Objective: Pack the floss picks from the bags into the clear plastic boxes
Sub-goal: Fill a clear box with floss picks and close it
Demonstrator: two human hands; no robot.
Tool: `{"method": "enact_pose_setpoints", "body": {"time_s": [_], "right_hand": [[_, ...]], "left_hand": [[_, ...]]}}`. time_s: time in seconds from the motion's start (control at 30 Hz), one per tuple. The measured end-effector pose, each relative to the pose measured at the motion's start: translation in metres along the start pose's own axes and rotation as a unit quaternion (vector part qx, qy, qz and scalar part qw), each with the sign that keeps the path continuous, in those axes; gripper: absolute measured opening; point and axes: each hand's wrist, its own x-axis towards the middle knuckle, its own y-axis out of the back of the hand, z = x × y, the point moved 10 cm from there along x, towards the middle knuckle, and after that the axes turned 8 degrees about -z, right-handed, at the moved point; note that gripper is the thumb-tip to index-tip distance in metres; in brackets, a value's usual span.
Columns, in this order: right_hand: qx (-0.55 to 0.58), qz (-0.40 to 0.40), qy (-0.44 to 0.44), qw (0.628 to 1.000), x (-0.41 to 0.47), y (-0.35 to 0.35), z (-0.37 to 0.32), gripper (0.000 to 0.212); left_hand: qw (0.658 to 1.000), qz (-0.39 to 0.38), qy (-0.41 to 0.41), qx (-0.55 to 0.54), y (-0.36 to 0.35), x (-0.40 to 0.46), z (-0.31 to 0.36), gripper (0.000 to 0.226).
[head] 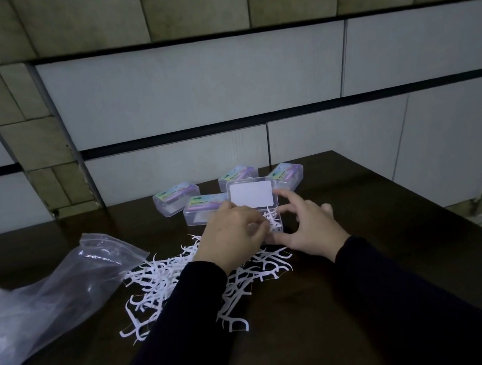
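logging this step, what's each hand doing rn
Left hand: fingers curled, pinching floss picks over the open box.
Right hand: open, holding nothing.

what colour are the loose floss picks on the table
White, seen in the head view: the floss picks lie piled on the dark table.
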Motion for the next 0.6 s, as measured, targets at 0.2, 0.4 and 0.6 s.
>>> {"method": "enact_pose_setpoints", "body": {"time_s": [0.2, 0.4, 0.6], "right_hand": [[-0.006, -0.008, -0.008, 1.0, 0.0, 0.0, 0.0, 0.089], [-0.009, -0.004, -0.007, 1.0, -0.001, 0.0, -0.001, 0.088], [-0.007, -0.006, -0.002, 1.0, -0.001, -0.001, 0.0, 0.088]], "left_hand": [[0.998, 0.034, 0.058, 0.021, 0.021, -0.008, -0.021, 0.025], [0.997, -0.025, 0.056, -0.042, 0.006, -0.006, -0.025, 0.029], [1.0, 0.026, 0.004, -0.013, 0.011, -0.004, -0.005, 0.033]]}}
